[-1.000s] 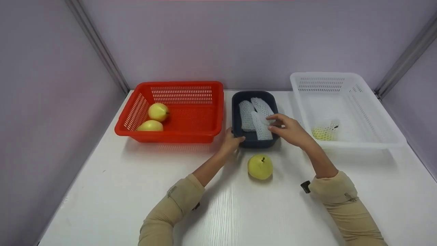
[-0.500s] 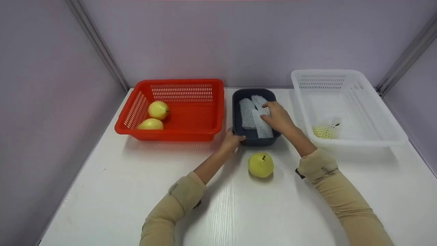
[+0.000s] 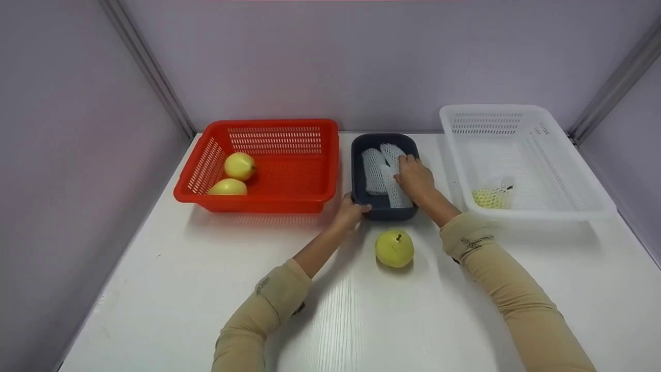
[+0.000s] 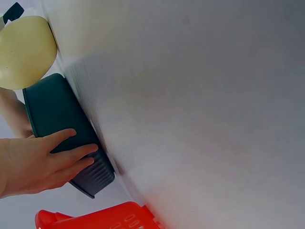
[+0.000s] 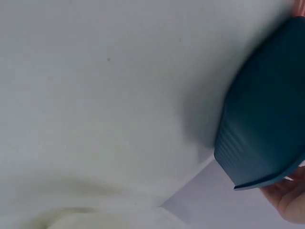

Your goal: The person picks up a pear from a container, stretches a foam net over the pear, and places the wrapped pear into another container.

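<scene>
A dark blue plastic bin [image 3: 390, 214] stands upright at the back middle of the table with several white foam fruit nets [image 3: 375, 170] inside. My left hand [image 3: 349, 213] grips its front-left corner, thumb over the rim; in the left wrist view its fingers [image 4: 71, 155] spread along the outer wall. My right hand [image 3: 415, 178] reaches over the right rim, with thumb and fingers bent around the rear-right net. In the right wrist view the bin wall [image 5: 267, 109] hides those fingertips. A bare yellow-green pear [image 3: 394, 249] rests upright just in front of the bin.
To the left, a red basket [image 3: 258, 205] holds two yellow pears [image 3: 239, 166]. A white basket [image 3: 542, 214] at the right contains one netted pear [image 3: 490, 198]. Both baskets flank the bin, with the back wall [image 3: 387, 67] close behind.
My right hand has come left and down from the bin's right rim onto the rear-right foam net, its forearm swinging inward. The left hand, bin and pears stay put.
</scene>
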`<state>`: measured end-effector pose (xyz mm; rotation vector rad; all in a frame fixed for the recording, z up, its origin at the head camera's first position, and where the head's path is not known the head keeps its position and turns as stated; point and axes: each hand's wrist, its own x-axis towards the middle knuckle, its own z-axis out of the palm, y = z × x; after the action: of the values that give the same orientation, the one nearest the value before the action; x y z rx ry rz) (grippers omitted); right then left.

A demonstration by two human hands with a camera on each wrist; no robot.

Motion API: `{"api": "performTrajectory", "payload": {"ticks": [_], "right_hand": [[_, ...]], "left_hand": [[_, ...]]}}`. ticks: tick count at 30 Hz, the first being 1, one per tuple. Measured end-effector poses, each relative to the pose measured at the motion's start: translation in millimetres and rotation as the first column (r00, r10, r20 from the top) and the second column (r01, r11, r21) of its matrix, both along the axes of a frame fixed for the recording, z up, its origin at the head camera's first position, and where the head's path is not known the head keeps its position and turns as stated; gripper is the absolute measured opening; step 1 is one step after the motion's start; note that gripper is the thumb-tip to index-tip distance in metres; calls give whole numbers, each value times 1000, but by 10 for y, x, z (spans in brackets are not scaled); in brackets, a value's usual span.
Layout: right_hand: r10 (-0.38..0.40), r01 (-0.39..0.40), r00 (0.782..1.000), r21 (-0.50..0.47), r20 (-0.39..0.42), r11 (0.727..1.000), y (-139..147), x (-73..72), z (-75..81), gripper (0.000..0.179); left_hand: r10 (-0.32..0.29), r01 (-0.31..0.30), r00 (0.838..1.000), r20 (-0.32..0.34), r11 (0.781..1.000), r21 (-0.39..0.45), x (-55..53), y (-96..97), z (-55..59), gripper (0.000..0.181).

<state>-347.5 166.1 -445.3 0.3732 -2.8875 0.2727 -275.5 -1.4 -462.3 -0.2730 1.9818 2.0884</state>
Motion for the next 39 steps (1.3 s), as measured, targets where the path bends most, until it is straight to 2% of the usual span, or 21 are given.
{"api": "performTrajectory", "payload": {"ticks": [3, 7, 10, 12, 16, 20, 21, 23, 24, 26, 27, 30, 31, 32, 33, 34, 35, 36, 37, 38, 39], "right_hand": [[38, -43, 993, -35, -116, 998, 27, -25, -71, 28], [51, -98, 958, -154, -284, 983, 70, -36, -135, 15], [9, -117, 940, -297, -341, 948, 91, -23, -125, 12], [-32, -110, 937, -381, -348, 918, 98, -10, -98, 13], [-114, -78, 936, -513, -332, 855, 99, 34, -16, 13], [-175, -56, 930, -596, -323, 801, 103, 82, 63, 15], [-187, -53, 927, -610, -324, 790, 106, 93, 80, 15], [-211, -49, 922, -640, -324, 767, 117, 110, 110, 16], [-222, -49, 919, -654, -325, 755, 123, 118, 123, 16], [-240, -50, 917, -689, -319, 723, 136, 137, 153, 16], [-247, -48, 919, -708, -308, 705, 141, 148, 168, 16], [-262, -24, 933, -768, -248, 640, 146, 203, 217, 17], [-261, -13, 941, -791, -217, 612, 143, 229, 236, 17], [-257, -2, 948, -811, -188, 586, 139, 256, 254, 18], [-254, 13, 954, -828, -158, 561, 135, 282, 270, 19], [-249, 25, 960, -844, -129, 536, 132, 307, 284, 20], [-239, 36, 966, -860, -101, 509, 129, 333, 298, 20], [-226, 46, 971, -875, -74, 483, 125, 360, 311, 21], [-209, 53, 977, -890, -48, 453, 122, 387, 323, 22], [-191, 57, 981, -904, -28, 424, 120, 414, 333, 23], [-171, 59, 985, -918, -9, 393, 117, 439, 340, 23]], "left_hand": [[-7, 7, 998, -57, 1000, -8, -216, 9, -374, 62], [-10, 13, 997, -75, 999, 30, -482, 10, -778, 67], [-4, 5, 1000, -30, 999, 40, -424, 20, -681, 67], [-2, 4, 998, -57, 999, 43, -444, 23, -727, 64], [5, 2, 992, -127, 999, 55, -685, 24, -1135, 63], [10, -3, 994, -107, 998, 67, -594, 31, -999, 62], [14, -9, 996, -93, 999, 51, -528, 39, -883, 62], [13, -10, 998, -59, 999, 49, -321, 23, -555, 62], [9, -6, 999, -46, 998, 56, -303, 7, -511, 62], [8, -5, 999, -50, 999, 47, -132, 0, -255, 59], [8, -7, 1000, -22, 999, 44, -54, -2, -112, 59], [-4, 5, 1000, -22, 998, 61, 30, -20, 12, 58], [-7, 8, 1000, -18, 999, 51, 28, -16, 18, 56], [-9, 10, 999, -34, 999, 42, -8, -16, -48, 56], [-12, 13, 999, -40, 999, 40, -169, -10, -297, 58], [-9, 10, 999, -47, 1000, 19, -180, 2, -325, 57], [-7, 7, 998, -57, 1000, -1, -275, 15, -462, 57], [-7, 5, 998, -61, 1000, -21, -280, 25, -479, 56], [-13, 11, 996, -88, 1000, -27, -361, 21, -619, 56], [-15, 12, 995, -99, 1000, -28, -409, 17, -698, 57], [-16, 14, 996, -83, 999, -29, -419, 21, -694, 57]]}}
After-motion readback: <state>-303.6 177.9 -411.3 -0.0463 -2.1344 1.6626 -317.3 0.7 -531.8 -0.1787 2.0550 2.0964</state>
